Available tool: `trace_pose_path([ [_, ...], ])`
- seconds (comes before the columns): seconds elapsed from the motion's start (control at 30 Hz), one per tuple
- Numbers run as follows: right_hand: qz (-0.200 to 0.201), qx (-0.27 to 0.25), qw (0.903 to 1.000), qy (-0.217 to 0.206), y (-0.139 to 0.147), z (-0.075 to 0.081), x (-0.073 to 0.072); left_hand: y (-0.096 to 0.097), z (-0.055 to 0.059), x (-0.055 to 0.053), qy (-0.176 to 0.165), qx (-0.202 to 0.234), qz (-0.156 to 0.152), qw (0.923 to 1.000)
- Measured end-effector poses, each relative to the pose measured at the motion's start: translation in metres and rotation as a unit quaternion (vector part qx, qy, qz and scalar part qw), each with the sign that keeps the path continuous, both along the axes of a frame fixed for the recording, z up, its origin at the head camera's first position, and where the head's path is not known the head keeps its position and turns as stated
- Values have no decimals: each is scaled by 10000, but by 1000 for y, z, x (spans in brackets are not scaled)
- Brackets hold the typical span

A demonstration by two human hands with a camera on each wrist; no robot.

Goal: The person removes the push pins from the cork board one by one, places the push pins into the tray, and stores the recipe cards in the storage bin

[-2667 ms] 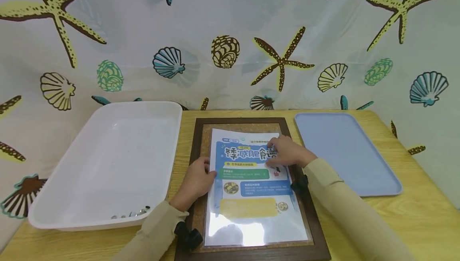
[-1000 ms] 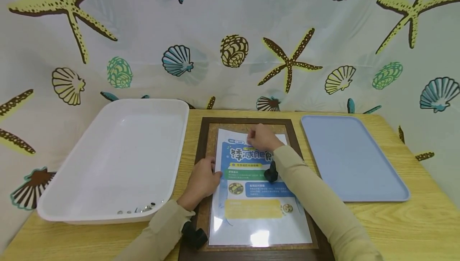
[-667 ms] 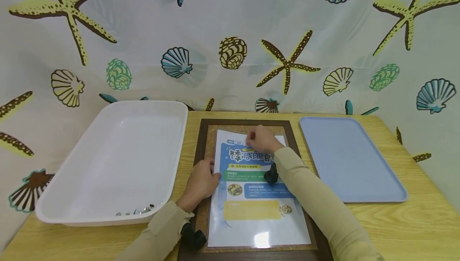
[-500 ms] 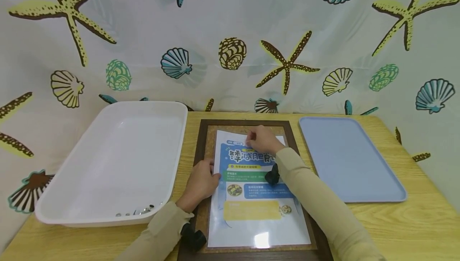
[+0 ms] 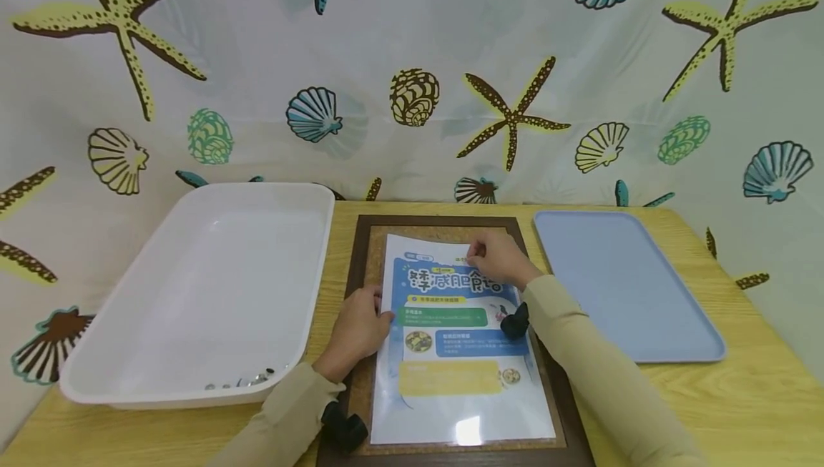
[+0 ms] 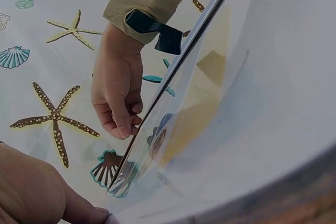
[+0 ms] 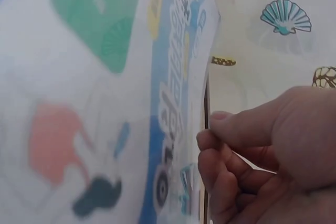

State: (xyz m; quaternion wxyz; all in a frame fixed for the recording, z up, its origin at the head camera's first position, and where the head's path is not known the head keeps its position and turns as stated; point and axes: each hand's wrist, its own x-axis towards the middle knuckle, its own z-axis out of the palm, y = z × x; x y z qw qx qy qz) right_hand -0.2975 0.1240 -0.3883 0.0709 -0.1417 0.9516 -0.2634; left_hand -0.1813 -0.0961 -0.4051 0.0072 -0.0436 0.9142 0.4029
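Sheet of blue-printed white paper (image 5: 444, 352) lies under bunched fingers of right hand (image 5: 501, 259); left hand (image 5: 357, 322), thumb and forefinger parted, touches its edge. Right-wrist view shows right thumb meeting forefinger, hidden overhead.

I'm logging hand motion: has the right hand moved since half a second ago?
Yes: in the head view, the right hand has shifted rightward over the sheet, closer to the right rim of the board.

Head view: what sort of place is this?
Likely a staged indoor tabletop work area: a shell-and-starfish-print curtain hangs behind a wood-grain table, with a framed board lying flat on it.
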Motion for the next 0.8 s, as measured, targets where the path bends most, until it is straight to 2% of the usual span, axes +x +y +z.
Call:
trace_pose_path([
  [0.27,-135,-130,9998,95,34,3,4,3,-1,-1,26,-70,52,10000],
  [0.57,-411,-112,9989,189,86,9,12,1,0,-2,30,-127,14,9999],
  [0.8,-677,-220,9974,-52,119,9,21,1,1,-1,-104,-74,23,9999],
])
